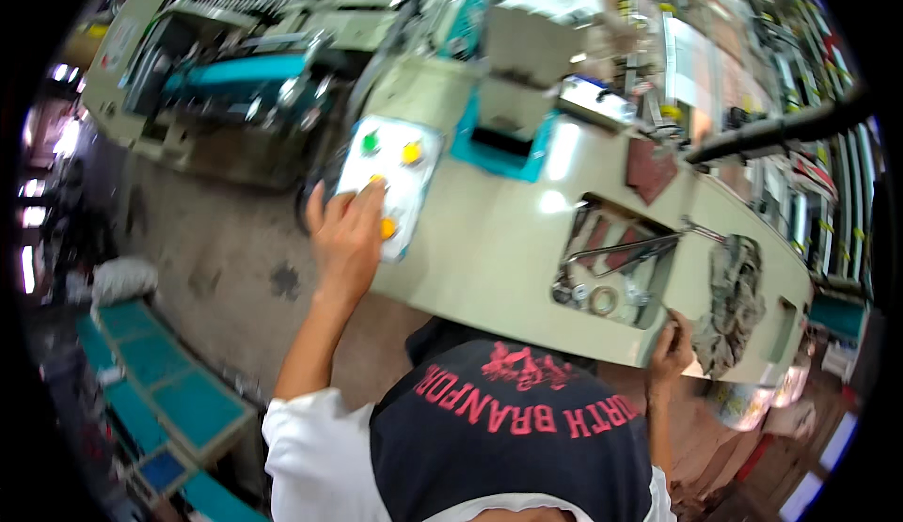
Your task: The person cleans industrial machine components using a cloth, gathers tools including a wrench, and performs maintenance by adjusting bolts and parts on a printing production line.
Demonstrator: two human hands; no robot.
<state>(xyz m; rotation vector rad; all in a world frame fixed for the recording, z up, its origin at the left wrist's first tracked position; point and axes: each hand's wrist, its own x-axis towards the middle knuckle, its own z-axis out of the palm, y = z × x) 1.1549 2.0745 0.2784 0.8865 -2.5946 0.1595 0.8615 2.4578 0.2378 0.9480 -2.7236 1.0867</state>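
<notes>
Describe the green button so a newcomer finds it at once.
Start at the broad, pale machine top. At its left end, by the left hand, sits a white panel. The green button is near its far left corner, the only green one visible; nearby buttons look yellow.

Left grip (348, 229) touches a button panel (406, 188), right grip (670, 348) a cream tabletop (489, 249).

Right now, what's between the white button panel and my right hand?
In the head view, a bare stretch of cream machine top, then a recessed tray with a ring inside, lie between the white button panel and your right hand.
</notes>
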